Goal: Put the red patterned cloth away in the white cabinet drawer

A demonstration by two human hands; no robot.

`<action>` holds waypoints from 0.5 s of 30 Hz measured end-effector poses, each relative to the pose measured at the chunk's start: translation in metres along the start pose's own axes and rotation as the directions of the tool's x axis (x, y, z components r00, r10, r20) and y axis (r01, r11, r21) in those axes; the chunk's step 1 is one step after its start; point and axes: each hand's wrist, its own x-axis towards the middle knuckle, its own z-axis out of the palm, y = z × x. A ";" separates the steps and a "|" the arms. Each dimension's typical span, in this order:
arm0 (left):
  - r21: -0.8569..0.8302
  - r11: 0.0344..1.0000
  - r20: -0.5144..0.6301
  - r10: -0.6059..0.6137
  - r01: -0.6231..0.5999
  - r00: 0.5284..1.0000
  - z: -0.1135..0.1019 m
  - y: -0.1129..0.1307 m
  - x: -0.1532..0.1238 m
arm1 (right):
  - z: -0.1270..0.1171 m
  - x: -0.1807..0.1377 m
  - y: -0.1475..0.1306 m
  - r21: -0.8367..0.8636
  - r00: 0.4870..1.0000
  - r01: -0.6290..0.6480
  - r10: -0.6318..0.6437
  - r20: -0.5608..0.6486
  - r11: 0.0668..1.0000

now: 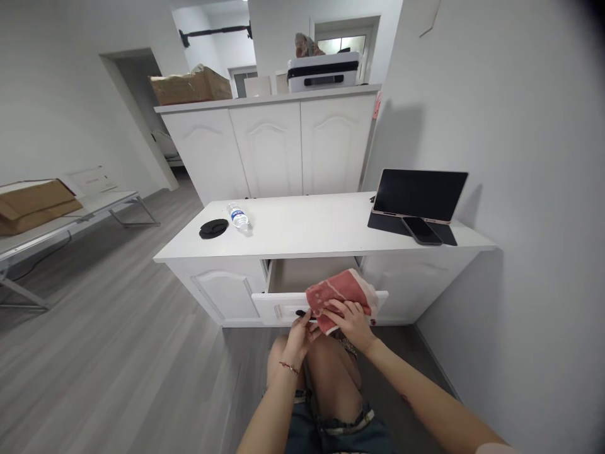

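Observation:
A red-and-pink towel [341,291] with a pale border lies over the front of a pulled-out white drawer [275,309]. My right hand [350,323] grips it from above, its fingers bent into the fabric. At the left edge of the towel, my left hand [301,338] is closed with its fingers curled at the black drawer handle [301,313]. The towel and fingers cover most of that handle. Behind the towel, the visible inside of the drawer [302,275] shows a bare bottom.
On the white cabinet top [302,227] are a water bottle [238,216] lying down, a flat black object [213,228], a tablet [420,194] on its stand and a phone [422,231]. A wall [529,265] closes the right side. My knees [331,372] sit close below the drawer.

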 end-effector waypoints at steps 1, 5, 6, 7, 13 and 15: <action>0.001 1.000 0.002 0.011 -0.011 1.000 -0.001 -0.001 -0.001 | 0.000 -0.007 0.005 -0.003 0.999 -0.033 0.033 0.027 0.999; 0.012 0.999 -0.047 0.039 -0.039 0.998 -0.001 -0.002 -0.001 | -0.002 -0.031 0.023 -0.031 0.973 -0.174 0.177 0.149 0.984; 0.015 0.999 -0.062 0.046 -0.046 0.997 -0.001 -0.003 -0.001 | -0.002 -0.035 0.026 -0.036 0.967 -0.202 0.206 0.149 0.979; 0.016 0.999 -0.078 0.053 -0.052 0.996 0.000 -0.003 0.000 | -0.001 -0.039 0.030 -0.038 0.964 -0.225 0.228 0.135 0.974; -0.036 0.995 -0.195 0.086 -0.095 0.977 0.008 -0.005 0.003 | 0.020 -0.055 0.035 0.043 0.925 -0.380 0.381 -0.010 0.924; -0.039 0.994 -0.218 0.092 -0.103 0.972 0.011 -0.004 0.004 | 0.031 -0.055 0.029 0.117 0.883 -0.458 0.466 -0.052 0.881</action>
